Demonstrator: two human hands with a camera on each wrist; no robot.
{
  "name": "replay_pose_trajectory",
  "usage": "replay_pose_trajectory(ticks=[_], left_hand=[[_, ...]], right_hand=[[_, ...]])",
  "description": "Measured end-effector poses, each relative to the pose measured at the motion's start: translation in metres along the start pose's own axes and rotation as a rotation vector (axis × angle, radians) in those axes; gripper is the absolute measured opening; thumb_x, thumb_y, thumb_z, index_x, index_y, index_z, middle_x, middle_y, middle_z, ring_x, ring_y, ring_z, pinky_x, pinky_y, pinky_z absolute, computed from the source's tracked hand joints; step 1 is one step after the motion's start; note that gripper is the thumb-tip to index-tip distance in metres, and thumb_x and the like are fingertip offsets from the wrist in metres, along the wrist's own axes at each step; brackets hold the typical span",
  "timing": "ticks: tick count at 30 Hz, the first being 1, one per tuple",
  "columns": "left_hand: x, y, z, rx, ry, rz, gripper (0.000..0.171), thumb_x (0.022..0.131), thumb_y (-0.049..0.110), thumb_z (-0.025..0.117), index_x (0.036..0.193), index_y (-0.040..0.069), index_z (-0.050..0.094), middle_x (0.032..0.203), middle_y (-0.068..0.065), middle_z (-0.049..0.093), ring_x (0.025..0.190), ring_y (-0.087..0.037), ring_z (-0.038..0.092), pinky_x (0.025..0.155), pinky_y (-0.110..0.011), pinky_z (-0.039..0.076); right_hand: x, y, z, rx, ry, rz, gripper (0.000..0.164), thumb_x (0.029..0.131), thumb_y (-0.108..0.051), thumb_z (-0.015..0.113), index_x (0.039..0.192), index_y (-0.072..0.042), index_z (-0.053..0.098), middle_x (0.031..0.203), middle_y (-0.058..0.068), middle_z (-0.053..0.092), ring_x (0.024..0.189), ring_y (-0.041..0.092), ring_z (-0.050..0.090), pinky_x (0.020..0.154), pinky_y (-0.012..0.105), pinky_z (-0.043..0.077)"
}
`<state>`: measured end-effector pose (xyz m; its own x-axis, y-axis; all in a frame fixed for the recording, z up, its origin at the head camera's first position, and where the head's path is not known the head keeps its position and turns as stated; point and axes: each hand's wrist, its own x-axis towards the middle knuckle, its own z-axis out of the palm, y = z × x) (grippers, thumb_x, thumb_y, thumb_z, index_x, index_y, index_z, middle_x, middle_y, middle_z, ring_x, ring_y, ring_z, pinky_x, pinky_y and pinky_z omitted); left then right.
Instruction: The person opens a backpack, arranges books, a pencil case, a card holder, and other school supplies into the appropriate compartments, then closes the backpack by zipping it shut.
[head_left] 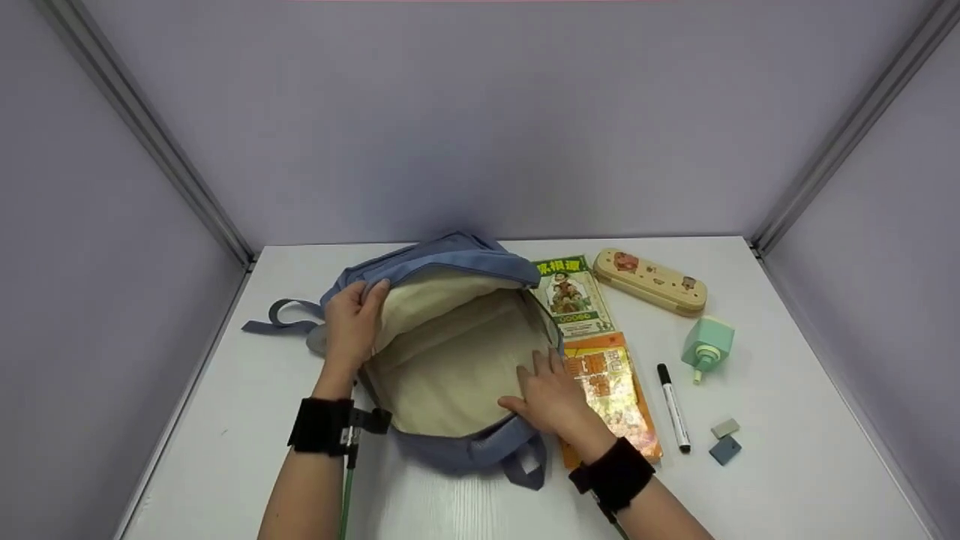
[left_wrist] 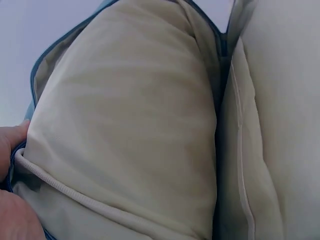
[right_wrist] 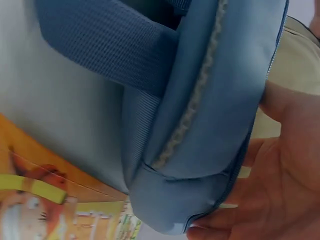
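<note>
A blue backpack (head_left: pixel 465 262) lies unzipped on the white table, its beige lining (head_left: pixel 457 360) showing through the wide opening. My left hand (head_left: pixel 354 319) pinches the edge of the raised front panel on the left, thumb on the lining side. In the left wrist view, thumb and fingers (left_wrist: pixel 15 215) sit either side of the zipped rim. On the right, my right hand (head_left: pixel 551 394) rests at the opening's edge with its fingers spread and fairly straight. Its palm (right_wrist: pixel 295 175) faces the zipper edge in the right wrist view.
Right of the backpack lie a green book (head_left: pixel 574 300) and an orange book (head_left: pixel 611 390), partly under it. Farther right are a cream pencil case (head_left: pixel 651 281), a mint-green pump-shaped object (head_left: pixel 709 341), a marker (head_left: pixel 673 409) and two small blocks (head_left: pixel 725 450). Walls enclose the table.
</note>
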<state>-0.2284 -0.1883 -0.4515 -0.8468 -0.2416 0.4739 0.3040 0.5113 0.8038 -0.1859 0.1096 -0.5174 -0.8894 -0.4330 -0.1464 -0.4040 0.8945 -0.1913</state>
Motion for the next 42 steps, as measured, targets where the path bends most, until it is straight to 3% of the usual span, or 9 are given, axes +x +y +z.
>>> replay_pose_trajectory(ticks=[4, 6, 10, 15, 19, 25, 31, 37, 42], left_hand=[[0.006, 0.0, -0.001, 0.038, -0.021, 0.02, 0.043, 0.097, 0.018, 0.065, 0.062, 0.012, 0.039, 0.056, 0.006, 0.03, 0.053, -0.016, 0.032, 0.053, -0.028, 0.026], [0.01, 0.0, -0.002, 0.048, -0.028, -0.007, 0.042, 0.097, 0.019, 0.064, 0.063, 0.011, 0.041, 0.057, 0.005, 0.032, 0.054, -0.017, 0.034, 0.054, -0.029, 0.028], [0.021, -0.003, -0.005, 0.068, -0.018, -0.118, 0.038, 0.098, 0.021, 0.062, 0.065, 0.008, 0.048, 0.057, 0.003, 0.038, 0.057, -0.019, 0.039, 0.056, -0.028, 0.031], [0.03, -0.009, -0.006, 0.007, -0.001, -0.262, 0.038, 0.1, 0.025, 0.059, 0.067, 0.006, 0.053, 0.056, 0.005, 0.041, 0.056, -0.016, 0.042, 0.055, -0.026, 0.033], [0.029, -0.012, -0.006, -0.025, -0.037, -0.316, 0.039, 0.1, 0.027, 0.058, 0.069, 0.005, 0.053, 0.055, 0.006, 0.041, 0.055, -0.014, 0.042, 0.054, -0.026, 0.035], [0.025, -0.01, -0.005, -0.015, -0.073, -0.309, 0.041, 0.099, 0.029, 0.06, 0.065, 0.01, 0.048, 0.058, 0.004, 0.041, 0.056, -0.016, 0.043, 0.055, -0.027, 0.035], [0.025, -0.013, -0.004, -0.014, -0.058, -0.279, 0.044, 0.099, 0.027, 0.061, 0.061, 0.012, 0.043, 0.054, 0.005, 0.038, 0.05, -0.013, 0.038, 0.049, -0.026, 0.032], [0.024, -0.012, -0.005, 0.011, -0.048, -0.279, 0.044, 0.099, 0.026, 0.061, 0.062, 0.011, 0.043, 0.056, 0.004, 0.038, 0.05, -0.012, 0.038, 0.048, -0.026, 0.031], [0.023, -0.01, -0.003, 0.076, -0.023, -0.273, 0.044, 0.099, 0.028, 0.061, 0.062, 0.012, 0.043, 0.056, 0.003, 0.039, 0.053, -0.015, 0.039, 0.051, -0.028, 0.031]], right_hand=[[-0.002, 0.005, 0.012, -0.045, -0.06, -0.052, 0.063, 0.095, -0.056, 0.053, 0.132, -0.005, 0.062, 0.145, 0.031, 0.039, 0.136, 0.056, 0.024, 0.11, 0.057, 0.023], [-0.002, 0.009, 0.017, -0.025, -0.08, -0.072, 0.06, 0.095, -0.055, 0.054, 0.131, -0.008, 0.063, 0.145, 0.031, 0.039, 0.136, 0.056, 0.024, 0.111, 0.057, 0.022], [-0.001, 0.015, 0.022, 0.003, -0.093, -0.087, 0.06, 0.094, -0.055, 0.056, 0.134, -0.009, 0.061, 0.147, 0.03, 0.037, 0.137, 0.055, 0.024, 0.11, 0.056, 0.024], [-0.001, 0.018, 0.023, 0.014, -0.078, -0.106, 0.061, 0.094, -0.054, 0.058, 0.134, -0.009, 0.061, 0.148, 0.03, 0.036, 0.138, 0.053, 0.024, 0.11, 0.056, 0.024], [-0.005, 0.022, 0.023, 0.11, -0.051, -0.138, 0.06, 0.095, -0.052, 0.057, 0.135, -0.006, 0.059, 0.149, 0.031, 0.033, 0.14, 0.051, 0.021, 0.11, 0.057, 0.025], [-0.021, 0.033, 0.014, 0.327, 0.02, -0.175, 0.061, 0.101, -0.048, 0.048, 0.148, -0.01, 0.044, 0.158, 0.024, 0.019, 0.145, 0.043, 0.015, 0.109, 0.057, 0.027], [-0.044, 0.054, 0.002, 0.385, 0.103, 0.073, 0.066, 0.104, -0.039, 0.049, 0.151, 0.003, 0.03, 0.154, 0.031, 0.021, 0.141, 0.045, 0.023, 0.107, 0.056, 0.03], [-0.071, 0.08, 0.01, 0.305, -0.008, 0.327, 0.069, 0.098, -0.035, 0.06, 0.141, 0.015, 0.039, 0.143, 0.041, 0.032, 0.133, 0.053, 0.033, 0.102, 0.062, 0.033], [-0.084, 0.09, 0.02, 0.294, -0.037, 0.492, 0.075, 0.087, -0.035, 0.075, 0.134, 0.016, 0.045, 0.115, 0.034, 0.053, 0.094, 0.039, 0.058, 0.075, 0.051, 0.05]])
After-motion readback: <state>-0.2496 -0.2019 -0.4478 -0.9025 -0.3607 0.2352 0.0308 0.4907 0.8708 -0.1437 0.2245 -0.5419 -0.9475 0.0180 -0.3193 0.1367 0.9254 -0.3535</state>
